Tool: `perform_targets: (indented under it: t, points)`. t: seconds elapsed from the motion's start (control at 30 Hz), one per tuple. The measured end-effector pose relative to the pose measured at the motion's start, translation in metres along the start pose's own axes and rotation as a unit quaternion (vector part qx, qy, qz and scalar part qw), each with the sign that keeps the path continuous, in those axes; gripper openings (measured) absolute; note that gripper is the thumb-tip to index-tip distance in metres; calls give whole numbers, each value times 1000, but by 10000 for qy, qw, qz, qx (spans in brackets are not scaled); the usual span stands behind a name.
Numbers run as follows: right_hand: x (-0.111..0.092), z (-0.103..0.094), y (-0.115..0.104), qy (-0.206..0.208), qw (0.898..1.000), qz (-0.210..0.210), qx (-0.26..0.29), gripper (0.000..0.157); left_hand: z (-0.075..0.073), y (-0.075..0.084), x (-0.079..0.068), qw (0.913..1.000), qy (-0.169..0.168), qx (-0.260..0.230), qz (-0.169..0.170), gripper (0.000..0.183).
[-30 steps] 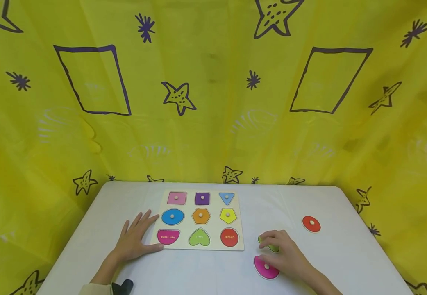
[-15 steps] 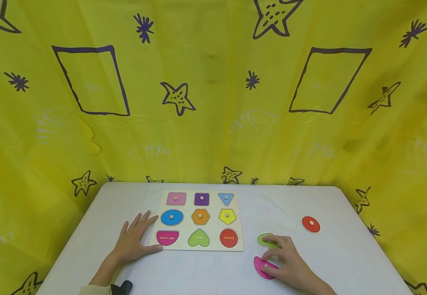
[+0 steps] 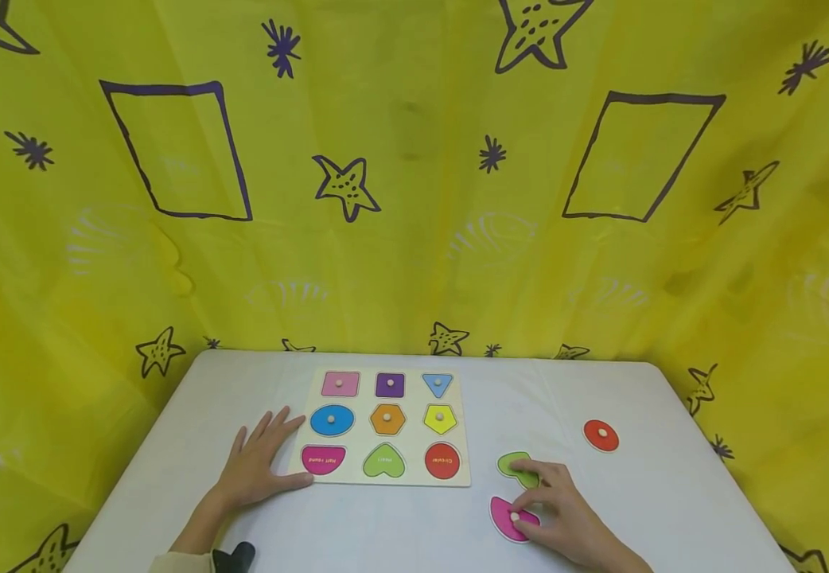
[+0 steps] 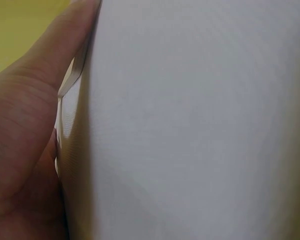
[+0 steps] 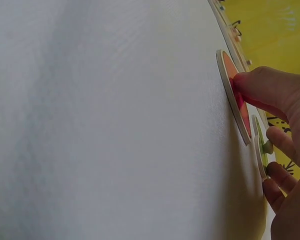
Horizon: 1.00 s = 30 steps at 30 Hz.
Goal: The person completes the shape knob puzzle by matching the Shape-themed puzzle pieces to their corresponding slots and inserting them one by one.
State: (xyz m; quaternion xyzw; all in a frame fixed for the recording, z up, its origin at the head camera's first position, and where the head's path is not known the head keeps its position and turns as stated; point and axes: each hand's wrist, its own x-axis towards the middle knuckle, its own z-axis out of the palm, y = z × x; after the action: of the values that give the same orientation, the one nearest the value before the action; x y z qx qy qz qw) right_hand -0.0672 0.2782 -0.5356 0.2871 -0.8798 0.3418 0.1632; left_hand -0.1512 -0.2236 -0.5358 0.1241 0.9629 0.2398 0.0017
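My left hand (image 3: pixel 251 471) lies spread on the table, its thumb and index finger at the left edge of a wooden shape puzzle board (image 3: pixel 411 479). My right hand (image 3: pixel 565 509) has thumb and index finger at the knob of a pink half-round puzzle piece (image 3: pixel 500 517), pinching it. In the right wrist view the thumb covers part of that half-round piece (image 5: pixel 229 75). Just beyond lies a green heart puzzle piece (image 3: pixel 511 463), partly hidden under the other fingers. A red round puzzle piece (image 3: pixel 601 436) rests farther right.
Knobbed pieces fill the board's two far rows, among them a blue oval (image 3: pixel 332 420) and a yellow pentagon (image 3: pixel 440 419). Its near row shows half-round, heart and red circular recesses (image 3: pixel 442 461). A yellow patterned curtain (image 3: pixel 407 239) surrounds the white table (image 3: pixel 357 533).
My right hand has drawn back from over the green heart, and its thumb and index finger have closed in on the pink piece's knob. The left hand stays in place.
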Motion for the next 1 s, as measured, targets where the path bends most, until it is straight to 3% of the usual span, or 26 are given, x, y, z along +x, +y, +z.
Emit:
perform_targets:
  t: [0.67, 1.0]
  points:
    - [-2, -1, -2, 16, 9995, 296, 88, 41, 0, 3, 0, 9997, 152, -93, 162, 103]
    - [23, -10, -6, -144, 9976, 621, -262, 34, -1, 4, -3, 9995, 193, -149, 205, 103]
